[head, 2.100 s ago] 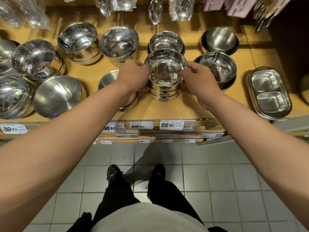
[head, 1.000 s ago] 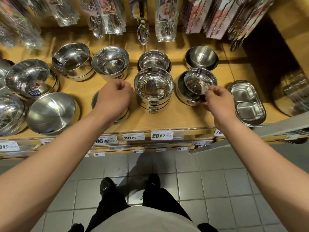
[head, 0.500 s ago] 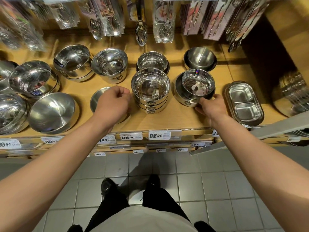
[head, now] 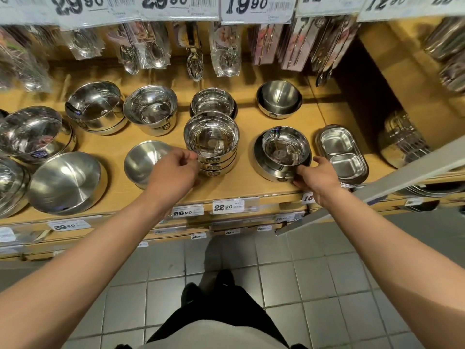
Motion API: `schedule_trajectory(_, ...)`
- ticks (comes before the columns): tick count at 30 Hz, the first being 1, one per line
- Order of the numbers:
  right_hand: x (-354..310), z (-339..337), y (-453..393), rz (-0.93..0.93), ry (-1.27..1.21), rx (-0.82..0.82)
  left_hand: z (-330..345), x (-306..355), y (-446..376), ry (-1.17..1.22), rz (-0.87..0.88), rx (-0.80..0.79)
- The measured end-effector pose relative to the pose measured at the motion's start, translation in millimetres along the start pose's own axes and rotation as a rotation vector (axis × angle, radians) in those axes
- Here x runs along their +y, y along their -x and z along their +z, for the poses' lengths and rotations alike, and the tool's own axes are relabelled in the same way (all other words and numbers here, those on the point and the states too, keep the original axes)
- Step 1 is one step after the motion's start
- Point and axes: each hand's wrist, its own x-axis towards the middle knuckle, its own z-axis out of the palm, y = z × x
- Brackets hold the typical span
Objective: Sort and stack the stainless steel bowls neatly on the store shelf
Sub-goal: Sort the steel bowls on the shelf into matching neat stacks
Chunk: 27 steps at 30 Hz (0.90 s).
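From the head camera, a stack of bowls (head: 211,144) stands in the middle of the wooden shelf (head: 239,187). The left hand (head: 173,172), loosely curled and holding nothing, is at the stack's 8 o'clock, just beside it. The right hand (head: 318,176) pinches the near rim of a small bowl (head: 285,147) sitting in a bigger bowl (head: 266,167), at the stack's 3 o'clock.

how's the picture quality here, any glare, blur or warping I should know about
Head view: bright overhead glare on the stacked bowls; motion blur smears the price tags along the top; wide-angle warping bends the shelf edge and stretches both forearms; floor tiles stay fairly sharp.
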Motion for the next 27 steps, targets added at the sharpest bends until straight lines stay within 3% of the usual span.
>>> schedule_trajectory(4,-9,-9,-3,-0.175,0.253,0.098,13,1,8,-0.018,0.023,-0.006)
schedule_trajectory(14,-35,-23,-42,-0.388,0.659,0.009,77,-2,16,0.001,-0.062,0.087)
schedule_trajectory(24,-59,-38,-41,-0.591,0.675,0.01,106,28,18,0.097,-0.072,0.131)
schedule_trajectory(27,-68,-44,-37,-0.573,0.533,-0.101,103,39,21,0.099,-0.054,0.141)
